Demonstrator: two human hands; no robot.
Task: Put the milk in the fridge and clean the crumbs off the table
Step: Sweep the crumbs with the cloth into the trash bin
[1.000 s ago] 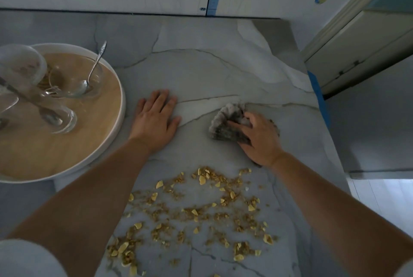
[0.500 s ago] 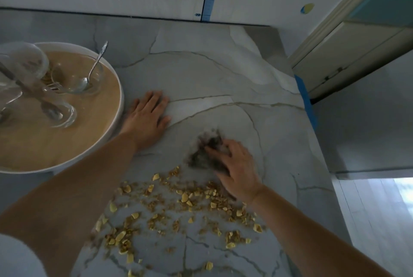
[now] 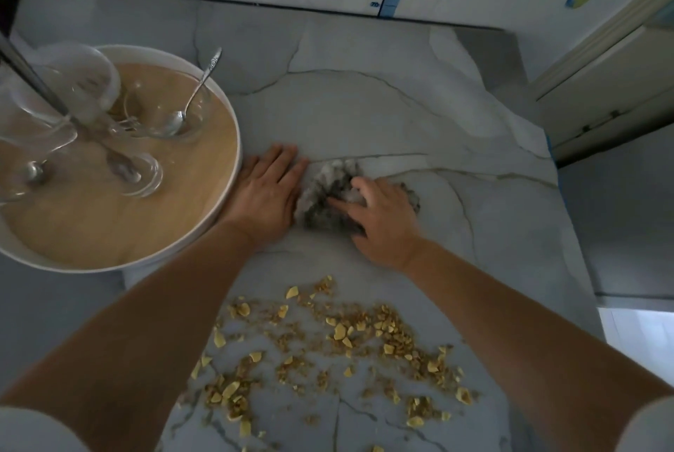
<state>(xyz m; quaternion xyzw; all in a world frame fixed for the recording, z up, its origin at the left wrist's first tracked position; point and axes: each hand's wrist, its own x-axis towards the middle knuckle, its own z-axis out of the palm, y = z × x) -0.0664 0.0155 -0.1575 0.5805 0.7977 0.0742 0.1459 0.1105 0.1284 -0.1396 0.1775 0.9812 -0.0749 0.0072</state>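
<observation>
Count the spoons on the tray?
3 visible. One spoon leans in the glass bowl at the round tray's back, one long spoon lies across the middle glassware, one small spoon sits far left. Glass may hide more.

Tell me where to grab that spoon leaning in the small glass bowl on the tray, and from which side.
Take the spoon by its raised handle end, coming from above on the far right side. The handle slants up past the glass bowl rim into free air, while its head sits low inside the bowl.

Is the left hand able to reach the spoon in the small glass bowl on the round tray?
Probably yes: the left hand lies flat beside the tray's white rim, and nothing stands between it and the spoon.
</observation>
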